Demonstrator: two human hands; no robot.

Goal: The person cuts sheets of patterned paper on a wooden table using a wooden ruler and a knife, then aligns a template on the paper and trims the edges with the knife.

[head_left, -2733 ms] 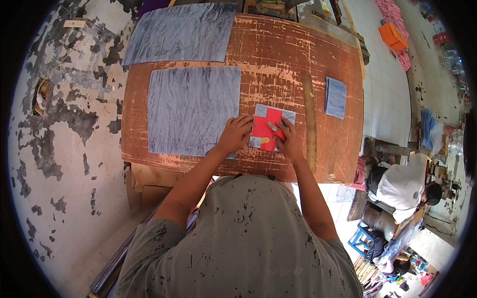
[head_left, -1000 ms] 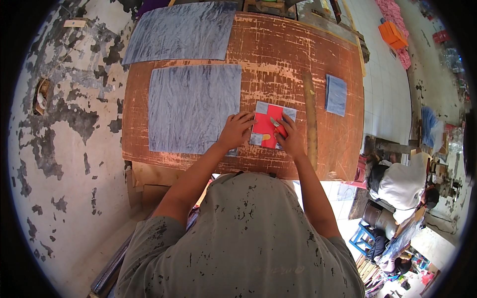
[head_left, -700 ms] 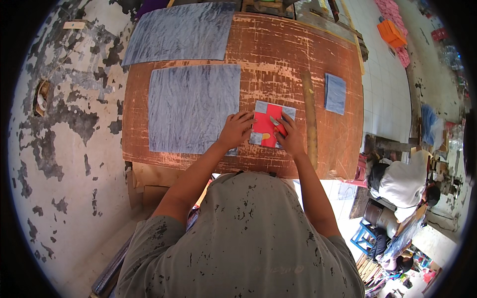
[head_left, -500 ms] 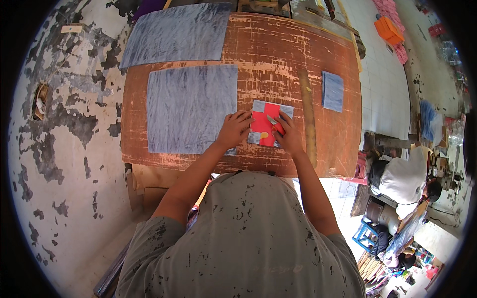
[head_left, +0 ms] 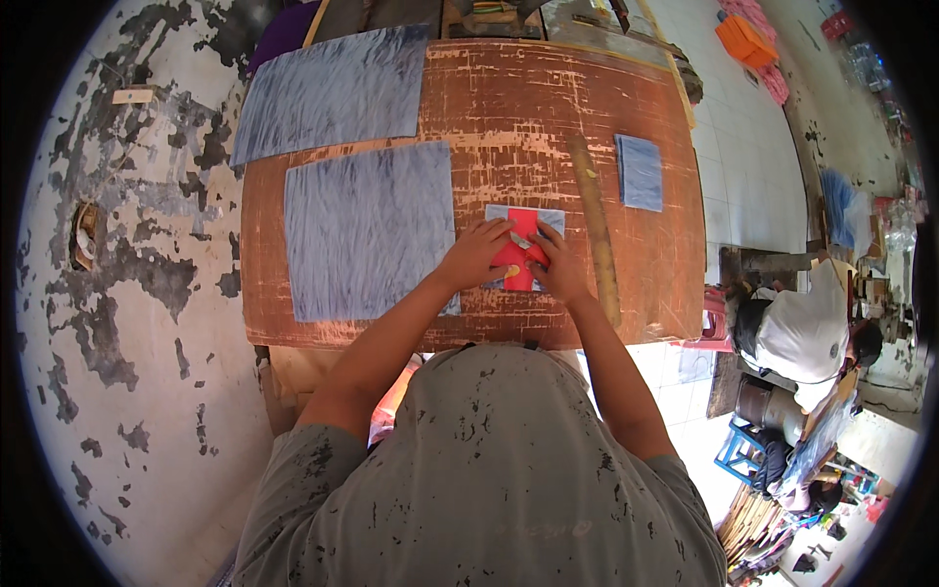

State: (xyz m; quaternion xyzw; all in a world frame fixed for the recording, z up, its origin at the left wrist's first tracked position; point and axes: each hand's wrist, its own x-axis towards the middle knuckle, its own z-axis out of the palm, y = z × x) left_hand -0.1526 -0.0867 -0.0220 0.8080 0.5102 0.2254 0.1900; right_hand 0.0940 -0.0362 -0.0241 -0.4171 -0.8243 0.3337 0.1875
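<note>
A red cross-shaped template with a small yellowish patch lies on a small square of blue-grey marbled sheet. My left hand rests on the template's left part, fingers stretched out toward its middle. From the right, my right hand holds a small knife with a red handle, its short blade pointing up and left over the template. Its fingers hide part of the handle and the template's right side. A large blue-grey marbled sheet lies just left of my left hand.
Another large marbled sheet lies at the far left of the worn brown table. A long worn ruler-like strip and a small stack of cut sheets lie to the right. A person in white sits off to the right.
My left hand has moved right, from the template's left edge onto it. The right hand still holds the knife over the template. The whole view has shifted slightly.
</note>
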